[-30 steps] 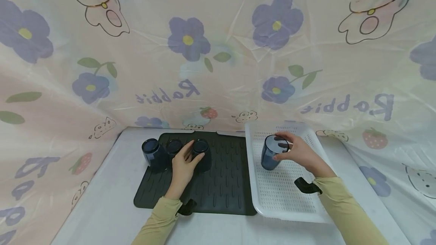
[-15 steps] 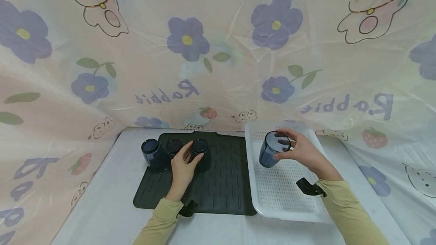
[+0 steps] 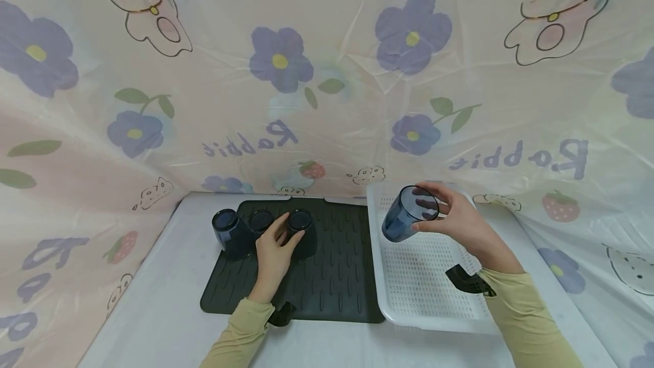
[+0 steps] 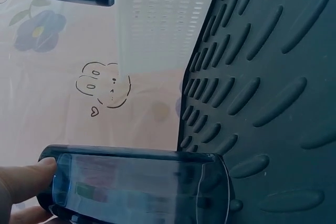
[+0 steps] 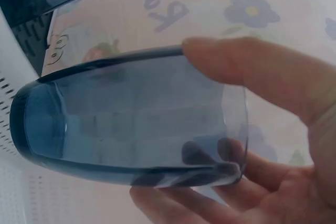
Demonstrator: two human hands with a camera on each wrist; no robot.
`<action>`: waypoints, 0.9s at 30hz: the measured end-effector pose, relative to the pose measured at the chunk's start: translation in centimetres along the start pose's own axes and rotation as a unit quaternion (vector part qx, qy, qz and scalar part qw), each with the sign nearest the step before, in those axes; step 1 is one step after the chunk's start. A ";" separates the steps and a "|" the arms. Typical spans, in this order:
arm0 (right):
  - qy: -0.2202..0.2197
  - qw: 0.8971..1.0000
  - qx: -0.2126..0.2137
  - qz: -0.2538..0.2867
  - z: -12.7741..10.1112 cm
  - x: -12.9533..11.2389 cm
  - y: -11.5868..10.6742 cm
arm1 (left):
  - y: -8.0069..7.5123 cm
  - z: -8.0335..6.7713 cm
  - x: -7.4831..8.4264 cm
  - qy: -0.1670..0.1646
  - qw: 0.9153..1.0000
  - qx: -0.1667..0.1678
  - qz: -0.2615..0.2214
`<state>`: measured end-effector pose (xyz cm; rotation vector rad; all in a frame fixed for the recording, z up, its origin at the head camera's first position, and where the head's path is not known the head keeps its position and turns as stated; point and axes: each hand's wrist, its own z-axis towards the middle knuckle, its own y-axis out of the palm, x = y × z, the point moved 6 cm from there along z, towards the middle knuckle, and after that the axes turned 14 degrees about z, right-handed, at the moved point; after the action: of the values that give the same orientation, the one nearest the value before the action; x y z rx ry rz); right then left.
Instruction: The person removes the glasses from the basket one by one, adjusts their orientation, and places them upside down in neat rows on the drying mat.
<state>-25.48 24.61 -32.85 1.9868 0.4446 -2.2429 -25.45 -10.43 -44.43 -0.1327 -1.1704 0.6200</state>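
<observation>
In the head view my right hand holds a blue drinking glass near its rim, over the white perforated basket. The glass leans, its mouth up to the right and its base down to the left. Thumb and fingers grip it from opposite sides in the right wrist view, where this glass looks free of any surface. My left hand grips the base end of an upside-down glass on the dark ridged mat. Two more upturned glasses stand left of it: a middle glass, partly hidden, and an outer glass.
The mat and basket lie side by side on a white-covered table, the basket's raised wall between them. A patterned curtain hangs right behind and at the sides. Each wrist wears a black strap mount.
My right hand has raised its glass from the basket area and tilted it, the base swinging left. The left hand and the glasses on the mat look unmoved.
</observation>
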 end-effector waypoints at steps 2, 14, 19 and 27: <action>-0.004 1.000 0.001 0.001 -0.1 -0.3 0.1 | 0.0 0.0 0.0 -0.001 1.000 0.000 0.001; -0.012 1.000 -0.011 0.019 -0.3 -1.6 1.5 | -0.1 -0.3 0.1 0.006 1.000 0.010 0.011; -0.021 0.999 -0.014 0.035 -0.3 -1.9 2.2 | -0.3 -0.5 0.4 0.018 1.000 0.020 0.013; -0.021 0.998 -0.023 0.059 0.0 -1.8 3.4 | -0.6 -0.8 0.8 0.032 0.999 0.020 0.003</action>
<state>-24.32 21.21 -31.51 1.8869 0.3606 -2.1796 -24.33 -10.36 -43.81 -0.1210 -1.0946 0.6398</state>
